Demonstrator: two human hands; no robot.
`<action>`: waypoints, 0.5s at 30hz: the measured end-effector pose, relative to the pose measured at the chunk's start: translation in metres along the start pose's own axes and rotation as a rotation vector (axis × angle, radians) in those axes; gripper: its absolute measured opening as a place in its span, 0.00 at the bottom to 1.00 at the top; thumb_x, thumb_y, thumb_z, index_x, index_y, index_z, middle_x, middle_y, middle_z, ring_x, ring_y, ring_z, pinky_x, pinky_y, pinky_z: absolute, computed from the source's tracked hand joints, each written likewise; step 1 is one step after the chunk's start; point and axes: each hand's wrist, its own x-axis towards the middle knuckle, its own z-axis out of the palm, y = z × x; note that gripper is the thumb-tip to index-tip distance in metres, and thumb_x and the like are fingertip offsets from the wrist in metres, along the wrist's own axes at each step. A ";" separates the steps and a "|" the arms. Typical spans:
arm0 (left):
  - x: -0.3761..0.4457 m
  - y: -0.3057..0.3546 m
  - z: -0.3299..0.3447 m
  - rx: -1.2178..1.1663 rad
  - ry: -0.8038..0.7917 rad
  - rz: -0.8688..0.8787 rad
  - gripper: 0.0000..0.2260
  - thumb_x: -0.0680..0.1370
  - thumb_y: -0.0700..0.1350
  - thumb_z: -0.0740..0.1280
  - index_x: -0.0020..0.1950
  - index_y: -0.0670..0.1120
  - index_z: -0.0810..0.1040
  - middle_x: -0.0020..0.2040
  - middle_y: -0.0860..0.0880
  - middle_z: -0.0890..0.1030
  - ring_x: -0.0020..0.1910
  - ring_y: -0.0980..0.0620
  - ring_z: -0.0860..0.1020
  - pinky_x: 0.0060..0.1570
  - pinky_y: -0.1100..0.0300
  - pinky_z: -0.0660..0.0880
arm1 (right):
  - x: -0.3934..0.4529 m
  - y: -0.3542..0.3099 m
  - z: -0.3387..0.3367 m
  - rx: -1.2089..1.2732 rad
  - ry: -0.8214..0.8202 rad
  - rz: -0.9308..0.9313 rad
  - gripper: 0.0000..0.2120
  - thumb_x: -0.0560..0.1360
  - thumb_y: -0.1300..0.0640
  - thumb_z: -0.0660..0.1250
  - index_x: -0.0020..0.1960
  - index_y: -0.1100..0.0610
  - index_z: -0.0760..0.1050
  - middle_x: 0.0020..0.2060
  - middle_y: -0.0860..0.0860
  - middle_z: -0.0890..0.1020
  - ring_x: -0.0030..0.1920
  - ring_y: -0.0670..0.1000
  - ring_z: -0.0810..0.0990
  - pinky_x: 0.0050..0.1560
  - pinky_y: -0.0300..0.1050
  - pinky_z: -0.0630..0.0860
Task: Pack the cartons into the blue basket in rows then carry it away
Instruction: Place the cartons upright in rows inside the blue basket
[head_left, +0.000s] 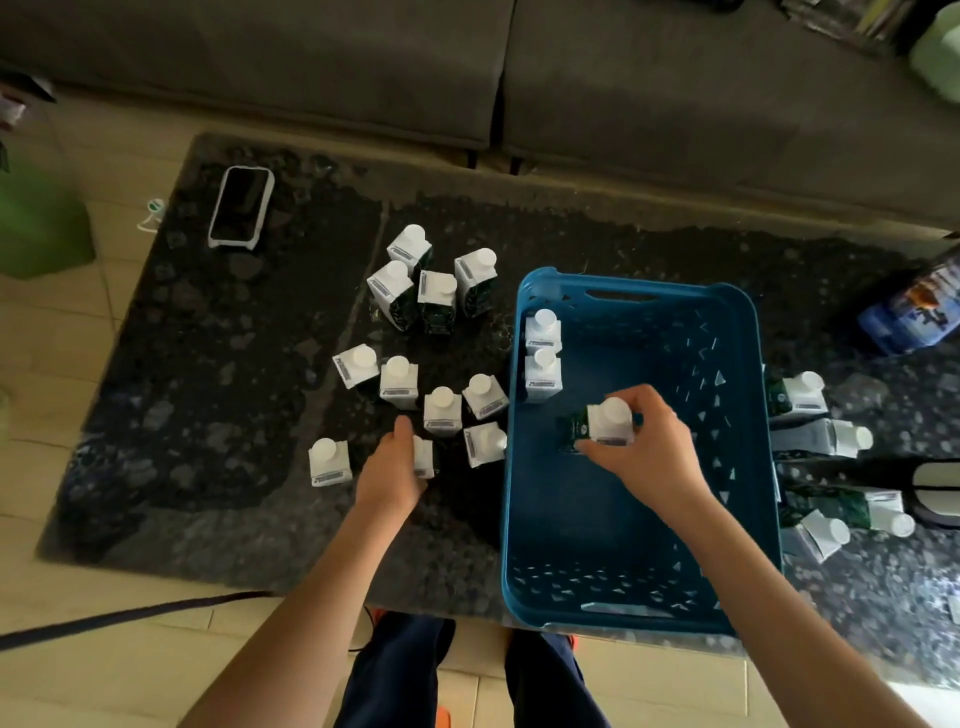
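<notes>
The blue basket (748, 332) stands on the dark stone table, right of centre. Two white-capped cartons (542, 358) stand upright in a row along its left wall. My right hand (649, 447) grips a third carton (605, 423), tilted, over the inside of the basket near those two. Left of the basket, my left hand (395, 465) curls round another carton (423, 457) that stands on the table. Several loose cartons (441, 410) stand just beyond that hand, and a further cluster (431, 283) sits farther back.
Several cartons (826, 441) lie toppled right of the basket. A phone (240, 207) lies at the table's far left. A blue-labelled bottle (914, 306) lies at the right edge. A grey sofa (467, 67) runs behind the table; a green object (36, 228) sits on the floor, left.
</notes>
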 end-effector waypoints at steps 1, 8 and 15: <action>0.002 0.000 0.001 0.004 0.013 -0.002 0.22 0.72 0.40 0.70 0.61 0.43 0.62 0.56 0.41 0.75 0.54 0.41 0.77 0.50 0.49 0.75 | 0.007 0.006 0.010 -0.008 -0.017 0.018 0.22 0.65 0.56 0.78 0.53 0.52 0.71 0.52 0.51 0.76 0.47 0.50 0.75 0.35 0.34 0.68; 0.006 0.001 0.003 0.020 0.032 -0.006 0.21 0.72 0.41 0.70 0.59 0.43 0.63 0.54 0.42 0.75 0.52 0.40 0.77 0.46 0.52 0.73 | 0.041 0.014 0.068 -0.038 -0.077 0.027 0.24 0.67 0.56 0.77 0.57 0.54 0.69 0.53 0.50 0.71 0.50 0.49 0.69 0.44 0.42 0.69; 0.007 0.001 0.000 0.042 0.025 0.008 0.18 0.72 0.39 0.69 0.57 0.43 0.63 0.53 0.42 0.75 0.51 0.40 0.77 0.43 0.53 0.71 | 0.046 0.008 0.085 -0.034 -0.043 0.001 0.24 0.67 0.57 0.76 0.52 0.52 0.62 0.52 0.49 0.70 0.57 0.57 0.71 0.53 0.55 0.74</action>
